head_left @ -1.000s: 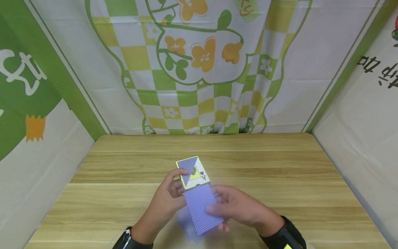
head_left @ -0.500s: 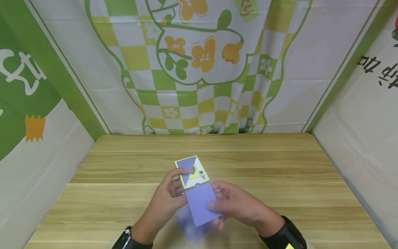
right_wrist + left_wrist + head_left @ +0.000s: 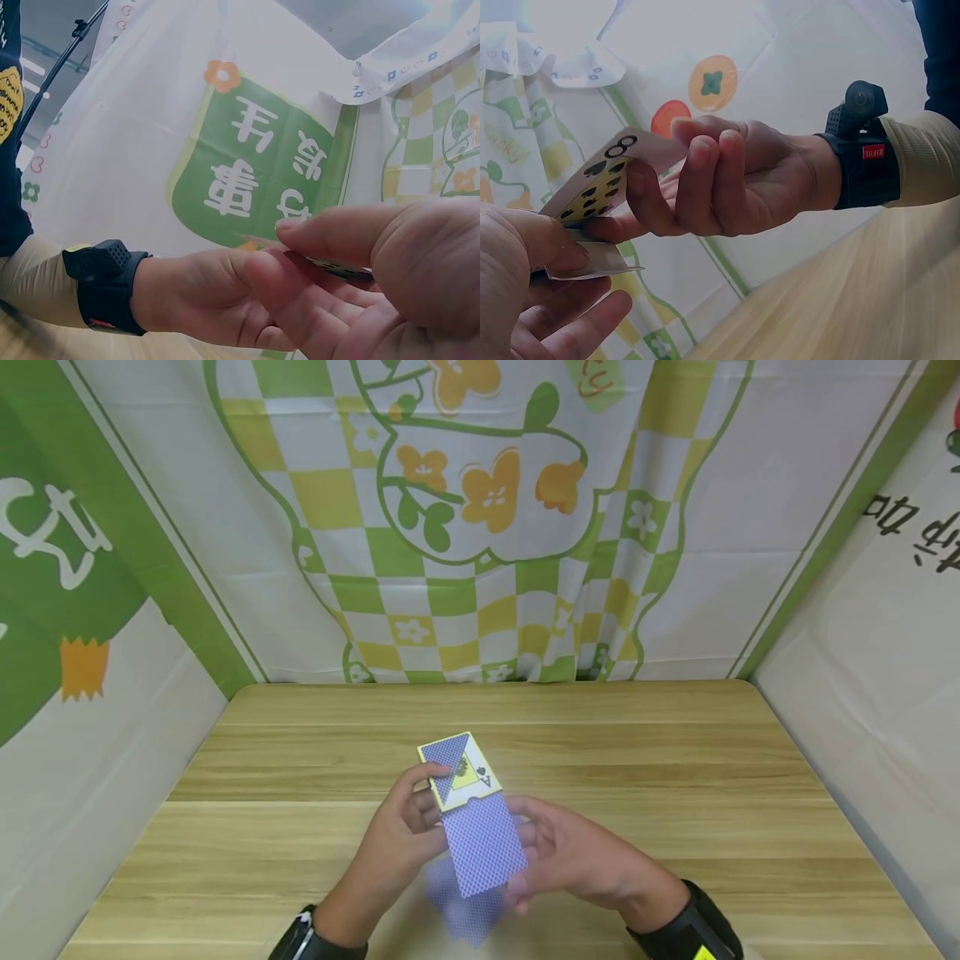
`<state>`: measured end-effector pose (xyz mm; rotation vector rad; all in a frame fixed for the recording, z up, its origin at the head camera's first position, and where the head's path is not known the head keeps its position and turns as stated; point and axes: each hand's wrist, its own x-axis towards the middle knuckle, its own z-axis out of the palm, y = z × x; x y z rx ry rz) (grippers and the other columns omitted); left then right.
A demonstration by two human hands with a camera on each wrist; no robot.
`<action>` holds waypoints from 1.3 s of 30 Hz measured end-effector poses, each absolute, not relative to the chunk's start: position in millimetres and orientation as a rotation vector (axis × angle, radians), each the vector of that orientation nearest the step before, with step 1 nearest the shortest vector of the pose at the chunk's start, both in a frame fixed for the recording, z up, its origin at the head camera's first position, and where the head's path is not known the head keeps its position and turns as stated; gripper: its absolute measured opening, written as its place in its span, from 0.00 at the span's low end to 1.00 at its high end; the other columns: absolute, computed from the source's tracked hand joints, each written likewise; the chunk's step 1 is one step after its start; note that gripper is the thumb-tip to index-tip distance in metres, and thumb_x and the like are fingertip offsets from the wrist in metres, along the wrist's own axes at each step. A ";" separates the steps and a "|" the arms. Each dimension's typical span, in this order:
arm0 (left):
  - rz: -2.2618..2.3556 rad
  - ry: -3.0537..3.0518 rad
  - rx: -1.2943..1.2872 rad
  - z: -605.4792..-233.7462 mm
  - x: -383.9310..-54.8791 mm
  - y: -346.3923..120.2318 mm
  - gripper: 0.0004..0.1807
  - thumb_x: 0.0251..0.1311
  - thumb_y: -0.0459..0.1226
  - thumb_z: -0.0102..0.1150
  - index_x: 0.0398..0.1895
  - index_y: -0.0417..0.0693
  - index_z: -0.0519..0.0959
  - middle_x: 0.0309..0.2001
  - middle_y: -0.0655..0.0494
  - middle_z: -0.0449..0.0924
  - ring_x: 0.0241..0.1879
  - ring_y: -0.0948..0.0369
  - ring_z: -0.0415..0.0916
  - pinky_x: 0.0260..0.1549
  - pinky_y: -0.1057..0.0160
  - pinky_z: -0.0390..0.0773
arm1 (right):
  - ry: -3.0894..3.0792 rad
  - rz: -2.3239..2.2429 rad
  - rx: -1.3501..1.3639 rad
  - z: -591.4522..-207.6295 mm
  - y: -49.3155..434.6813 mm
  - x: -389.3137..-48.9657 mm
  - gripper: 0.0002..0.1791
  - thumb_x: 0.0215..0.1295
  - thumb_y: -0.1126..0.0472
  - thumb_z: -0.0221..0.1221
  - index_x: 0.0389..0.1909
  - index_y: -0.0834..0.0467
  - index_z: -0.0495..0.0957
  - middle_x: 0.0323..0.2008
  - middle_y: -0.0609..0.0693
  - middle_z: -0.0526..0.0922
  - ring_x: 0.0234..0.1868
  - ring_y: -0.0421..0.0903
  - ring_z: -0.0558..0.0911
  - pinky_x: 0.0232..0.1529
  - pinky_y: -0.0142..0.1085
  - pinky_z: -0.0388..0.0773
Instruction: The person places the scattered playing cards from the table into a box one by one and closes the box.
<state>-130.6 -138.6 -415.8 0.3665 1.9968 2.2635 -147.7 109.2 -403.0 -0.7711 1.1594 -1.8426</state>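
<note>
My left hand [image 3: 405,835] grips a card box [image 3: 482,779] printed with an ace and a blue pattern, tilted above the table. Blue-backed playing cards [image 3: 483,843] stick out of its near end, partly inside it. At their right edge and lower right corner, my right hand [image 3: 573,852] holds them, fingers curled underneath. Seen from the left wrist, the lowest card's face, an eight of spades [image 3: 600,184], shows beside the right fingers. The right wrist view has the right hand's thumb [image 3: 337,232] over the cards' edge; most of the cards are hidden there.
More blue-backed cards [image 3: 465,906] lie fanned on the wooden table [image 3: 675,760] below the hands. A patterned curtain [image 3: 480,610] hangs behind the table's far edge, with printed cloth walls at both sides. Each wrist wears a black strap [image 3: 686,927].
The cards have slid farther into the box, so less of them sticks out. My right thumb has shifted from their top toward the lower right corner. The box has moved slightly left and away.
</note>
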 end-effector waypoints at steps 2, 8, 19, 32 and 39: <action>2.263 1.998 0.366 -415.7 -130.7 -138.5 0.38 0.51 0.16 0.52 0.69 0.38 0.58 0.53 0.33 0.77 0.49 0.52 0.83 0.45 0.58 0.85 | 1.147 -1.843 -0.790 -402.6 108.7 -147.1 0.45 0.62 0.75 0.63 0.76 0.64 0.48 0.51 0.59 0.81 0.37 0.43 0.84 0.35 0.32 0.84; 2.255 2.002 0.364 -415.4 -130.7 -138.7 0.38 0.51 0.17 0.52 0.69 0.38 0.58 0.52 0.34 0.77 0.49 0.53 0.83 0.45 0.59 0.85 | 1.169 -1.869 -0.819 -403.0 107.7 -145.3 0.43 0.64 0.75 0.61 0.76 0.67 0.48 0.48 0.57 0.81 0.37 0.42 0.84 0.35 0.31 0.84; 2.208 1.947 0.412 -414.8 -125.8 -136.1 0.35 0.54 0.19 0.58 0.66 0.42 0.61 0.51 0.39 0.80 0.48 0.53 0.83 0.44 0.59 0.85 | 1.672 -2.007 -0.697 -406.9 104.4 -143.9 0.16 0.70 0.69 0.59 0.52 0.68 0.65 0.35 0.54 0.82 0.26 0.40 0.82 0.26 0.32 0.82; 2.162 1.930 0.469 -414.4 -125.1 -135.3 0.33 0.60 0.25 0.63 0.66 0.42 0.61 0.57 0.34 0.77 0.53 0.53 0.83 0.47 0.57 0.85 | 2.138 -1.848 -0.543 -409.6 102.0 -147.0 0.18 0.71 0.59 0.62 0.58 0.58 0.72 0.47 0.56 0.79 0.32 0.45 0.80 0.26 0.37 0.81; 2.123 1.924 0.472 -414.5 -126.3 -136.6 0.34 0.60 0.25 0.62 0.67 0.42 0.58 0.58 0.33 0.76 0.53 0.52 0.82 0.48 0.56 0.85 | 2.161 -1.822 -0.574 -411.0 103.2 -147.1 0.22 0.71 0.60 0.62 0.63 0.55 0.72 0.52 0.57 0.80 0.35 0.47 0.82 0.27 0.39 0.83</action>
